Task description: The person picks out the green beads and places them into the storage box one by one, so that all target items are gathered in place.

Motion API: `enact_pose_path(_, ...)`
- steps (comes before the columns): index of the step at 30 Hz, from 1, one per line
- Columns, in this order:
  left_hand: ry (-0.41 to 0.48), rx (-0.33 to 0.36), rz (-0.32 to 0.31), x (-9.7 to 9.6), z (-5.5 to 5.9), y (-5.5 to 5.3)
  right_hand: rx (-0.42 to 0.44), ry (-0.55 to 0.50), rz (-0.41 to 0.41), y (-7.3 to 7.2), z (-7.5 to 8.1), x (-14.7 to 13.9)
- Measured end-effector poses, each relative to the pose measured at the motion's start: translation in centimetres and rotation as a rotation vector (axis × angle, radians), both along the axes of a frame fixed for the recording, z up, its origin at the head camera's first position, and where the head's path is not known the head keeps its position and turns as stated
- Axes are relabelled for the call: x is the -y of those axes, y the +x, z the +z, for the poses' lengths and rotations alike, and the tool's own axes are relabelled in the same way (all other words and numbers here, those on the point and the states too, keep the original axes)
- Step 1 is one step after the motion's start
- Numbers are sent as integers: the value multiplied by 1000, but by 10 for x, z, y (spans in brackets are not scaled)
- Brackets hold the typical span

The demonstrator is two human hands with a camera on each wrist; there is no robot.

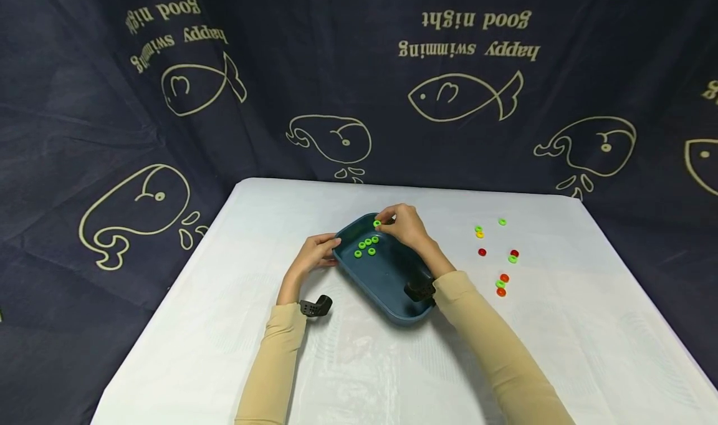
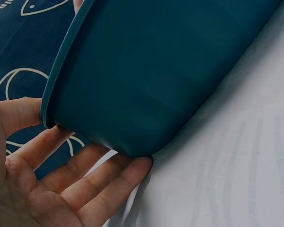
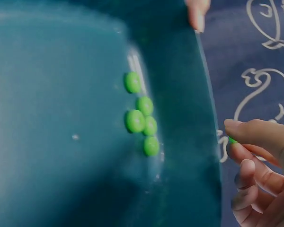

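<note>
A dark blue plastic tray (image 1: 387,281) stands tilted slantwise on the table. My left hand (image 1: 314,253) grips its left end; in the left wrist view the thumb lies at the rim and the fingertips (image 2: 141,165) touch the outer wall. Over the tray's far end, my right hand (image 1: 405,225) pinches a small green ring (image 1: 377,224) between thumb and fingers. Only a sliver of that ring (image 3: 232,140) shows in the right wrist view. Several more green rings (image 3: 135,121) lie together inside the tray, close to its far end wall.
Loose rings are scattered on the white table (image 1: 566,325) right of the tray: red (image 1: 482,252), orange (image 1: 501,292), yellow (image 1: 479,235) and green (image 1: 502,222). A dark cloth (image 1: 348,51) printed with fish and whales hangs behind the table.
</note>
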State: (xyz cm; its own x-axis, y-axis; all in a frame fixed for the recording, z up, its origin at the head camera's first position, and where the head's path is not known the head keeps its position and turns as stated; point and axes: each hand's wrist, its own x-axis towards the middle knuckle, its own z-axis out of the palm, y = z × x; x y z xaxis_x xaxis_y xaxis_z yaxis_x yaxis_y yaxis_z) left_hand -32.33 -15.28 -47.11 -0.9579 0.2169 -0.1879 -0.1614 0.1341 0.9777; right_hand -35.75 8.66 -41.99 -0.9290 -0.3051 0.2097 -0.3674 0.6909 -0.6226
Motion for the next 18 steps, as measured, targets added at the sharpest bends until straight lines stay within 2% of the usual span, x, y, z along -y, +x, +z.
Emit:
enact_pose_path(7, 0, -2, -13, 0, 1, 1, 83, 102, 52, 1, -10, 12)
enact_pose_path(9, 11, 9, -25, -1, 7, 5, 116, 121, 54, 1, -15, 14)
enact_pose_path(10, 13, 8, -28, -1, 7, 6, 126, 135, 54, 1, -17, 15)
enact_pose_path(14, 6, 7, -22, -1, 6, 5, 139, 193, 58, 0, -23, 16)
enact_pose_path(16, -6, -4, -10, 0, 0, 1, 132, 221, 64, 0, -24, 17)
enact_pose_path(18, -7, -1, -3, 0, 1, 1, 127, 239, 72, 1, -25, 17)
